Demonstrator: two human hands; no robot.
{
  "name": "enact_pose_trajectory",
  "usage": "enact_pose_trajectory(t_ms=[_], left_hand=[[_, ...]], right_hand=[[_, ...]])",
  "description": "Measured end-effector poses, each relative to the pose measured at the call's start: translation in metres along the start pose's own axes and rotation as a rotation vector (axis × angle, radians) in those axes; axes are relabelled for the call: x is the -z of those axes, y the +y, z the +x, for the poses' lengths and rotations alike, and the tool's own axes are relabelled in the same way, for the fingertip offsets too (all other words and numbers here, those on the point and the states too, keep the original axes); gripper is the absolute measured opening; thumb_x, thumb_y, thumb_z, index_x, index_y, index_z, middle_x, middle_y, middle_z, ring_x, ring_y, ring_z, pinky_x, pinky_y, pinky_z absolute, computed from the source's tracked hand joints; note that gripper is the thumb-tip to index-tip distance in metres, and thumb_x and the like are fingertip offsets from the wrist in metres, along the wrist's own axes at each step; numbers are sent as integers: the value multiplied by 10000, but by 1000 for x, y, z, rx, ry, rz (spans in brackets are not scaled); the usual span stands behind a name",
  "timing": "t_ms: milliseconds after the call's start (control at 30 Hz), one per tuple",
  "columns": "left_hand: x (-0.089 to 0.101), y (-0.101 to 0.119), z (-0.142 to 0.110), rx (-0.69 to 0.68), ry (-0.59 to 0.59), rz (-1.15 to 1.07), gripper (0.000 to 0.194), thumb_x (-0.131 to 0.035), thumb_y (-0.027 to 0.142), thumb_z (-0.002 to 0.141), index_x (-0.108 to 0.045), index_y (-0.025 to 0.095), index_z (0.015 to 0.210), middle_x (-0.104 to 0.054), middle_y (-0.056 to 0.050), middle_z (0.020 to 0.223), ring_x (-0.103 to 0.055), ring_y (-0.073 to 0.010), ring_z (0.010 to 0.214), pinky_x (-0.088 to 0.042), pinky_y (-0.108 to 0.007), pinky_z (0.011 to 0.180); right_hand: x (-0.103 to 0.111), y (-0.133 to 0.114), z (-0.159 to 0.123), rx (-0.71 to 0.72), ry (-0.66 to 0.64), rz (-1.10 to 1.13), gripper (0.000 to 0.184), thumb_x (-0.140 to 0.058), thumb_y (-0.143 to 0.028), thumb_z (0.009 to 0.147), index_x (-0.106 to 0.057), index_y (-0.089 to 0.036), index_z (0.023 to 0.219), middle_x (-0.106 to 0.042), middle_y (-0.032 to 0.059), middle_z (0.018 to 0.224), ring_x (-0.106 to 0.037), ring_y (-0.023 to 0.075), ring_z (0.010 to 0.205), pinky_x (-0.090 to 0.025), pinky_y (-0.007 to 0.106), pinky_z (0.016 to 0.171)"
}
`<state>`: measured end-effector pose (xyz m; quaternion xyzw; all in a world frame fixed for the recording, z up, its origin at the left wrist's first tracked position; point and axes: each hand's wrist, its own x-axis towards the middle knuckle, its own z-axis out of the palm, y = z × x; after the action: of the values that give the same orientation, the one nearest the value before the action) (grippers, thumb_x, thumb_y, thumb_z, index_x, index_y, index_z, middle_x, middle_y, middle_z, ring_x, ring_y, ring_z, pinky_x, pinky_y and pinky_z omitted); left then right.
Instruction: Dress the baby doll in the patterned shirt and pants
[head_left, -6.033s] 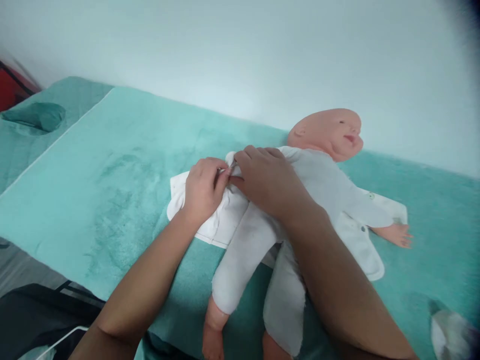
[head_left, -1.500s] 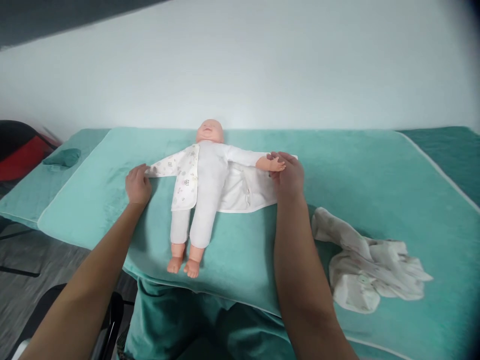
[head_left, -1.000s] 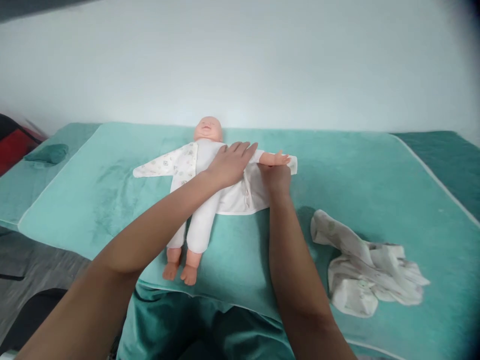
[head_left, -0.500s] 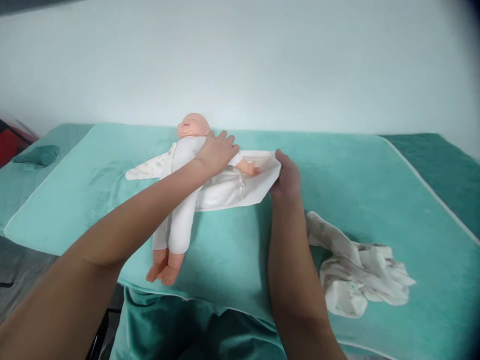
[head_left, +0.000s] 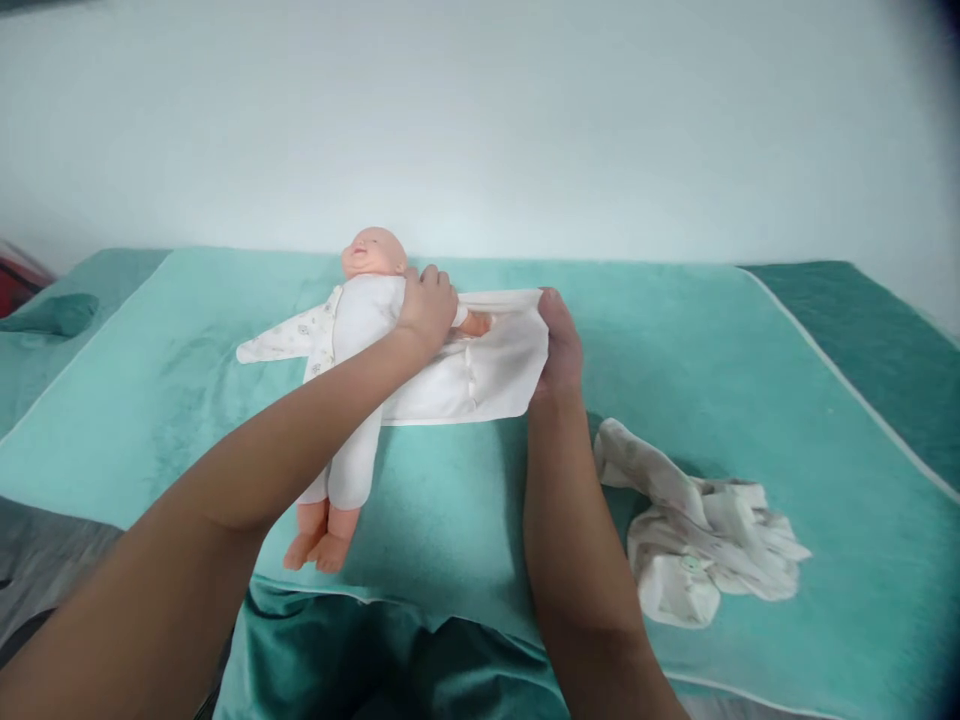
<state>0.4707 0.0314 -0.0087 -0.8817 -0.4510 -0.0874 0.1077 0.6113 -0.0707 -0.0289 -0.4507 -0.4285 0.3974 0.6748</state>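
A baby doll (head_left: 358,310) in a white bodysuit lies on a teal mat (head_left: 675,340), rolled partly onto its side with its head toward the wall. A white printed jacket (head_left: 480,370) is spread under it, one sleeve lying out to the left. My left hand (head_left: 426,308) reaches across and is closed around the doll's shoulder and upper arm. My right hand (head_left: 559,340) grips the jacket's right edge, lifting the sleeve over the doll's small hand (head_left: 474,324).
A crumpled white garment (head_left: 701,540) lies on the mat to the right of my right forearm. A dark teal bundle (head_left: 52,313) sits at the far left edge. A white wall stands behind the mat, and darker teal cloth hangs over the front.
My left hand left the jacket's left sleeve and crossed to the doll's shoulder. The doll rolled toward the left, and my right hand folded the jacket's right side up over its arm.
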Motion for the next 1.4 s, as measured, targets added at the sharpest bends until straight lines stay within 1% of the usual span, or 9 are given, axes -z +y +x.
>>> enact_pose_trajectory(t_ms=[133,267,367,500,800,1000,1167,1267,1400], left_hand=[[13,-2,-8,-38,-86,-149,465,-730,382,827,-652,183,1240,-637,-161,1322,-553,-368,1242,-311,-575,1151],[26,-16,-15,-95,-114,-571,185,-591,250,867,-690,193,1013,-749,-66,991,-669,-261,986,-456,-451,1006],[40,-37,-22,-92,19,-772,126,-564,162,815,-664,186,888,-734,-31,891,-651,-198,846,-486,-329,801],[52,-70,-32,-54,212,-744,117,-568,92,784,-611,201,792,-692,-33,871,-610,-201,884,-468,-337,840],[29,-116,-69,361,444,-673,151,-609,123,808,-596,214,929,-672,-58,1021,-593,-234,1023,-462,-403,978],[20,-110,-145,493,376,-834,316,-512,394,988,-630,234,1233,-679,-91,1327,-612,-243,1249,-478,-422,1075],[3,-95,-212,422,213,-961,526,-493,494,1011,-506,305,1502,-319,-28,1710,-263,-235,1601,-203,-452,1330],[-3,-88,-232,452,204,-1039,549,-482,523,1016,-487,329,1529,-246,9,1735,-189,-231,1623,-166,-447,1345],[-7,-86,-236,526,376,-1178,472,-499,506,1014,-622,275,1406,-497,-45,1608,-433,-248,1516,-285,-453,1307]], right_hand=[[-17,-2,-4,-75,-224,326,372,-792,-489,808,-633,-287,1078,-749,20,1089,-687,269,1155,-585,418,927],[-28,2,-3,-151,-414,295,524,-899,-369,693,-656,-295,1151,-682,12,1362,-637,257,1254,-561,374,967],[-36,6,-3,-157,-527,280,573,-897,-350,703,-651,-296,1217,-660,18,1403,-640,247,1235,-554,369,974],[-52,9,-10,-167,-663,242,657,-889,-319,729,-620,-285,1328,-656,40,1399,-637,232,1224,-528,383,1042],[-69,-3,-27,-181,-991,172,581,-780,-355,875,-601,-272,1422,-663,101,1354,-704,171,997,-569,326,867],[-62,-1,-24,-130,-765,166,426,-741,-425,897,-684,-261,1287,-732,79,1205,-713,187,949,-581,329,806],[-73,15,-20,137,-346,35,417,-685,-502,913,-660,-317,1286,-658,55,1403,-596,253,1340,-477,465,1152],[-83,25,-26,314,-352,-303,500,-623,-521,954,-603,-305,1404,-571,70,1524,-471,265,1472,-326,504,1272],[-98,33,-44,457,-500,-610,593,-599,-550,963,-536,-276,1485,-432,92,1644,-309,293,1572,-261,558,1293]])
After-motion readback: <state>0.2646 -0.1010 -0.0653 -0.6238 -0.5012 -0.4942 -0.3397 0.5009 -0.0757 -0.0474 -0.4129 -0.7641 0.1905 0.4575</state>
